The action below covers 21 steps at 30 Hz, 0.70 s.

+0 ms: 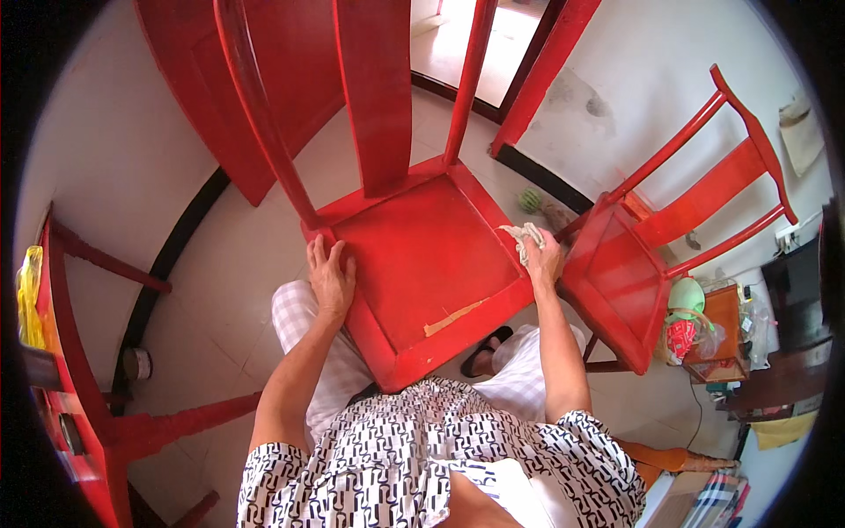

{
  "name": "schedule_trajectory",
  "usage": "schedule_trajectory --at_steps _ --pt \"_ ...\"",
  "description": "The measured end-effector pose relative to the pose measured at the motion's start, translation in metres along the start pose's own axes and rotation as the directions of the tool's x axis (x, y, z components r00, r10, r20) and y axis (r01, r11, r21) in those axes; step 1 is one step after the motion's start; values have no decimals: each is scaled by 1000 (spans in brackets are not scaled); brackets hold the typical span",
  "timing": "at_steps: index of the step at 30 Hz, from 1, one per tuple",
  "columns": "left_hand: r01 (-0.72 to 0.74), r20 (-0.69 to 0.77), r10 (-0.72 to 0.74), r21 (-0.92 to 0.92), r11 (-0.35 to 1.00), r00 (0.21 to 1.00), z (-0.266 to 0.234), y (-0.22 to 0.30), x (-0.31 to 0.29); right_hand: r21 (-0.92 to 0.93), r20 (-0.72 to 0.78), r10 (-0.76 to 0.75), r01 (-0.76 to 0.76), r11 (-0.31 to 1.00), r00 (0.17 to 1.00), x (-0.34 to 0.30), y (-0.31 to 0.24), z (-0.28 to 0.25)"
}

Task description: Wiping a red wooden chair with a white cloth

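Observation:
Right in front of me stands a red wooden chair [422,255], its tall back rising away from me. A strip of bare, pale wood shows near the front edge of its seat. My left hand [331,276] rests on the seat's left edge, fingers spread. At the seat's right edge my right hand [543,255] is closed around a crumpled, off-white cloth [525,239]. Part of the cloth sticks out beyond my fingers, toward the seat.
A second red chair [620,264] stands close on the right. Red furniture [88,378] with a yellow plastic bag [31,299] lines the left. A small wooden stand [715,321] with bags is farther right. An open red door [255,88] and a doorway [480,44] lie ahead.

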<state>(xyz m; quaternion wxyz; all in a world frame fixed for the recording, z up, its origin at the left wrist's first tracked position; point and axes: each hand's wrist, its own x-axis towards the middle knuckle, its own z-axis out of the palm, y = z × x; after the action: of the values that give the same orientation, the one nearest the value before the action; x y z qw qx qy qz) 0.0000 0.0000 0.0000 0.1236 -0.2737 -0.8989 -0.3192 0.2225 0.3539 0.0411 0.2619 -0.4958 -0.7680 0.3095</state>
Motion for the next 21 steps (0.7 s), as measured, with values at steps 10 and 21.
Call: schedule_trajectory --at_steps 10,21 --pt "-54 -101 54 5 999 993 3 -1 2 -144 1 -58 58 988 998 54 -44 62" --pt "-28 -115 25 -17 999 993 1 -1 2 -164 121 -162 181 970 979 71 -56 78"
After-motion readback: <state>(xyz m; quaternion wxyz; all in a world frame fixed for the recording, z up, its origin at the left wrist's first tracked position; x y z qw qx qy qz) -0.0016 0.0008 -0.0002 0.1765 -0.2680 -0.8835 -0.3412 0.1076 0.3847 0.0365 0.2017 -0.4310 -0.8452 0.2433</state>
